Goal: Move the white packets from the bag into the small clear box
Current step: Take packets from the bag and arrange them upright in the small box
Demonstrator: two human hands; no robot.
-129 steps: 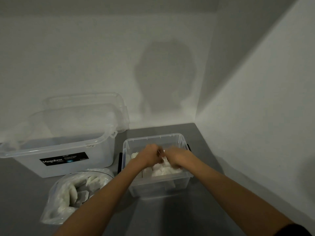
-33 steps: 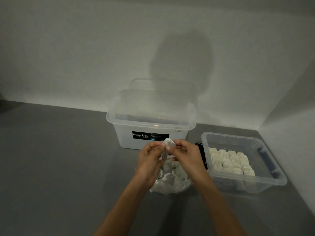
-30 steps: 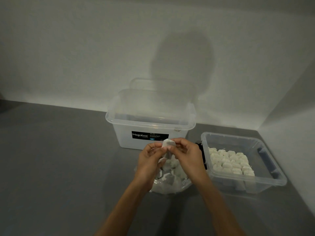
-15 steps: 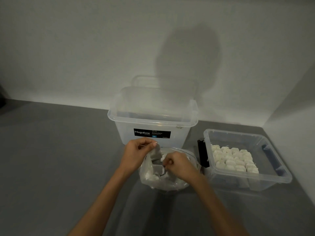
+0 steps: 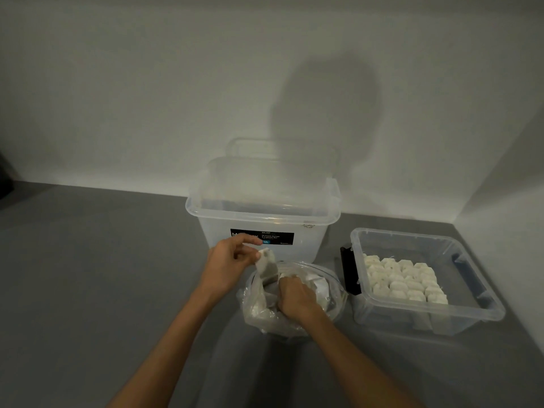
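Our left hand (image 5: 232, 262) pinches one flat white packet (image 5: 267, 265), held roughly upright just above the crumpled clear plastic bag (image 5: 256, 312). Our right hand (image 5: 295, 300) is curled down inside that bag among more packets; whether it grips one we cannot tell. The small clear plastic box (image 5: 477, 312), part-filled with rows, lies right of both hands, nearer the right.

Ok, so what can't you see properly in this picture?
Head view only:
- What the right hand grabs: its fingertips are buried in the bag.
- How many packets are left inside: crumpled plastic hides them.
- The big box's label: the left hand covers its start, and the print is too small.
- The dark thing at the left: cut off by the edge.
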